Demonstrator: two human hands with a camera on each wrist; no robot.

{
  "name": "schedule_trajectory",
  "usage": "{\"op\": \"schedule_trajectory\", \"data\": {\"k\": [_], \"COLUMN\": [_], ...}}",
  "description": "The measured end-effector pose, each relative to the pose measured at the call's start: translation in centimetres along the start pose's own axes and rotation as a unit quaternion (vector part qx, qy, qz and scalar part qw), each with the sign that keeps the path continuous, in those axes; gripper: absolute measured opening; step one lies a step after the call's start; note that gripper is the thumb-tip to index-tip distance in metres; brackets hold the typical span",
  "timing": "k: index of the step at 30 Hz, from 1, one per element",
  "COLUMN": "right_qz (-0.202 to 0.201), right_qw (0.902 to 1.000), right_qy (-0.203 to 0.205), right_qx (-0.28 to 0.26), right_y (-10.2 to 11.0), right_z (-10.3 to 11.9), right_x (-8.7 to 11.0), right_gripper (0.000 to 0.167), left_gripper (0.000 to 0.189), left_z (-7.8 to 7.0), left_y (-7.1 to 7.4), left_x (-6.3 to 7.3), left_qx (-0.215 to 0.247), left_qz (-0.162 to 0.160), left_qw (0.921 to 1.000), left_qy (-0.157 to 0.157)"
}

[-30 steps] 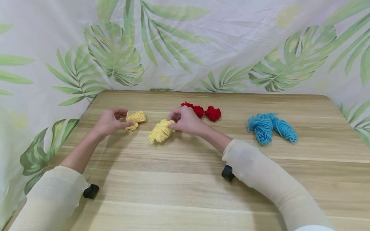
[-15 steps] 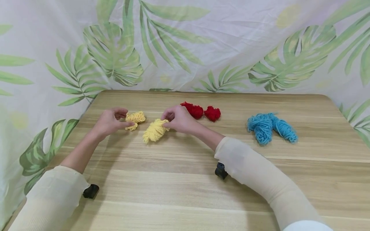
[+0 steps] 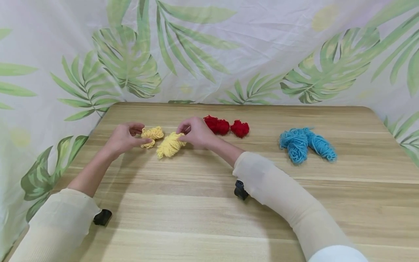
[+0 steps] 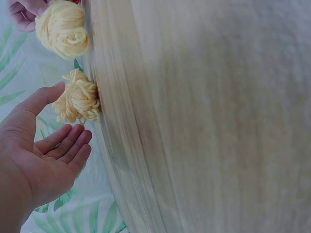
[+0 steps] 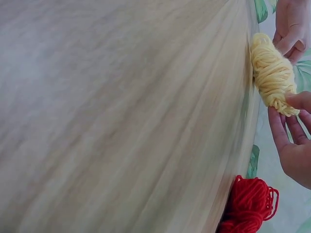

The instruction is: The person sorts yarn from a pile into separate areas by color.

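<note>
In the head view, my right hand (image 3: 196, 133) pinches the end of a pale yellow yarn skein (image 3: 171, 145) between thumb and fingers; the right wrist view shows the same skein (image 5: 273, 73) in that grip. Just left of it, a smaller, deeper yellow yarn bundle (image 3: 152, 134) lies on the table. My left hand (image 3: 123, 139) is beside that bundle, with thumb and fingers apart. The left wrist view shows its thumb and loosely extended fingers near the bundle (image 4: 78, 99); whether they touch it I cannot tell.
Two red yarn bundles, one longer (image 3: 217, 125) and one rounder (image 3: 240, 128), lie behind my right hand. Blue yarn skeins (image 3: 306, 145) rest further right. The wooden table (image 3: 196, 211) ends at the back against a leaf-patterned cloth (image 3: 255, 43).
My right hand has carried the pale yellow skein leftward, closer to the smaller yellow bundle. The left hand has stayed almost in place.
</note>
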State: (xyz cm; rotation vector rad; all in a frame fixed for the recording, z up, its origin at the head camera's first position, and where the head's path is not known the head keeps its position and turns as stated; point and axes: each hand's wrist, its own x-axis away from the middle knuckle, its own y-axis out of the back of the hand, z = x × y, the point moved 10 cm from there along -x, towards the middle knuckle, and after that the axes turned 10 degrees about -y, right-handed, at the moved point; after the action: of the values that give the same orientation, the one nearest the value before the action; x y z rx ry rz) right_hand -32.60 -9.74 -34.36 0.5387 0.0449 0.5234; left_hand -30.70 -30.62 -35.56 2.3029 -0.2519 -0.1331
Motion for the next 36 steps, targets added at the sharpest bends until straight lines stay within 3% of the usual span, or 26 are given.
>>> {"op": "schedule_trajectory", "data": {"k": [23, 36], "right_qz": [-0.016, -0.027], "right_qw": [0.9997, 0.9986], "right_qy": [-0.018, -0.025], "right_qx": [-0.005, 0.038], "right_y": [-0.7, -0.9], "right_z": [0.1, 0.2], "right_x": [-1.6, -2.4], "right_gripper": [0.008, 0.007], "left_gripper": [0.074, 0.072], "left_z": [0.4, 0.5], "left_y": [0.0, 0.1], "left_x": [0.1, 0.1], "left_qx": [0.013, 0.011], "left_qz": [0.004, 0.0], "left_qw": [0.9999, 0.9999], "left_qy": [0.0, 0.0]}}
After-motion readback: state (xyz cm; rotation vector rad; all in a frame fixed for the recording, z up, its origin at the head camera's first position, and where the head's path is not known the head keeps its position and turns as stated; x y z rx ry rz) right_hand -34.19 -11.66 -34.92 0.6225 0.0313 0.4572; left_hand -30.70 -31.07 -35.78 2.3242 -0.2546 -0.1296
